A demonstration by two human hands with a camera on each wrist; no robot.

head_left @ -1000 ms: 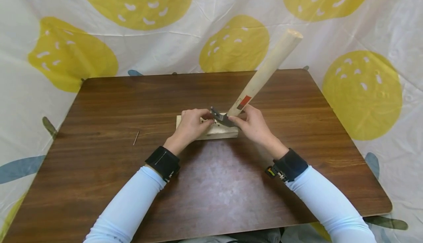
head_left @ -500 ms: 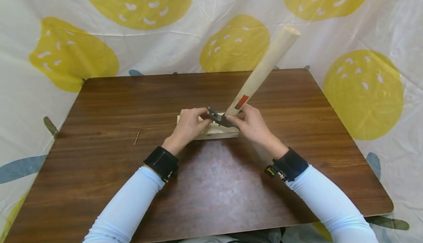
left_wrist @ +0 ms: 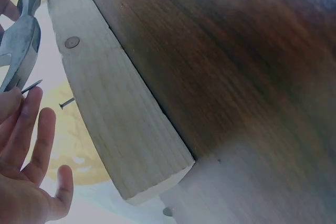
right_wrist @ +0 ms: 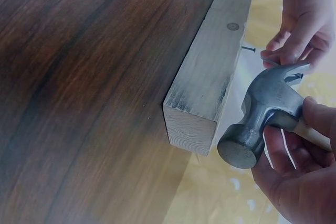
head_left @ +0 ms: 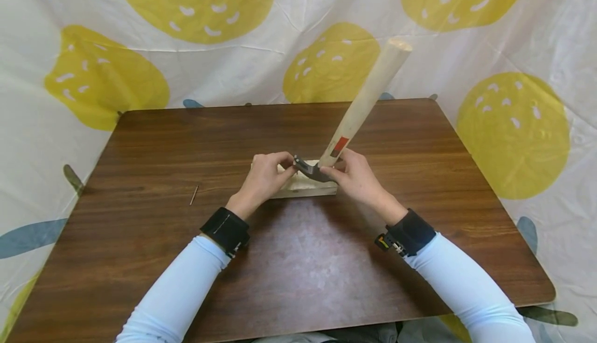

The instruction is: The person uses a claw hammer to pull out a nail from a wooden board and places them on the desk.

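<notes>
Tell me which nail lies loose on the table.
The nail lying alone on the tabletop, beyond the left hand. The others are at the block: one driven flush, one sticking out, one at the hammer claw.

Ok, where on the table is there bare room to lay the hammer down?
Bare wood lies right of the block out to the table edge, along the near edge between the sleeves, and behind the block. Left holds a loose nail. Both hands crowd the hammer over the block.
</notes>
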